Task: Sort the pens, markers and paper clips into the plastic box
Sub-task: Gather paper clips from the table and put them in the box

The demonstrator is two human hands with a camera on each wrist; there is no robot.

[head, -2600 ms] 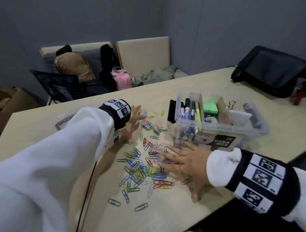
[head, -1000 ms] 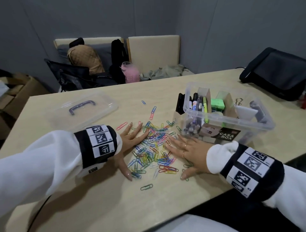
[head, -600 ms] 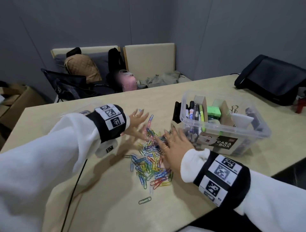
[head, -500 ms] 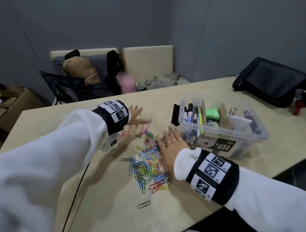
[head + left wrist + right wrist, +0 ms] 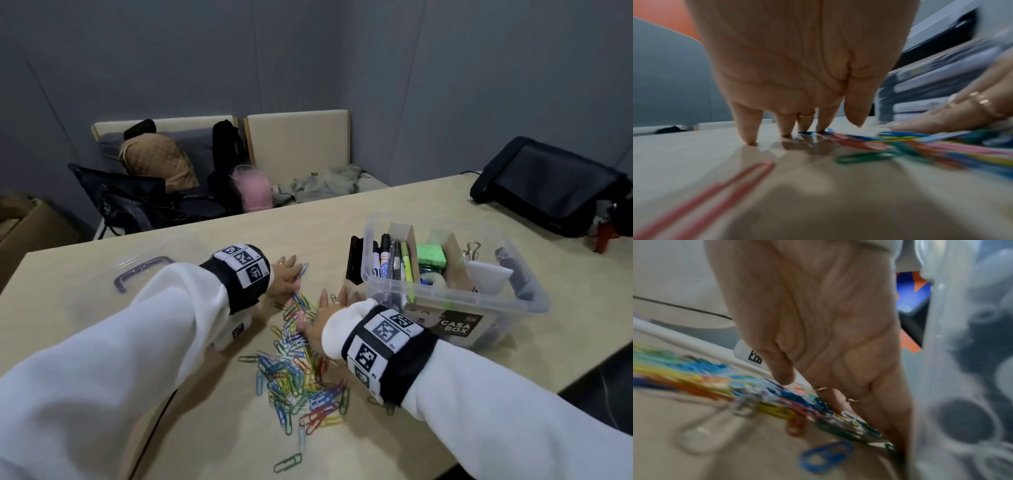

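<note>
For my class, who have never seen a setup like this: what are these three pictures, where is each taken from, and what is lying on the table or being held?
No machine here: a person wears three cameras. The head view looks down at both arms; the other two look along each palm from the wrists. The left hand and right hand lie flat with straight fingers on a wooden table, raking coloured paper clips together. Neither hand holds anything. Beside them stands a clear plastic box with pens and markers standing inside it. Its lid lies to the left.
</note>
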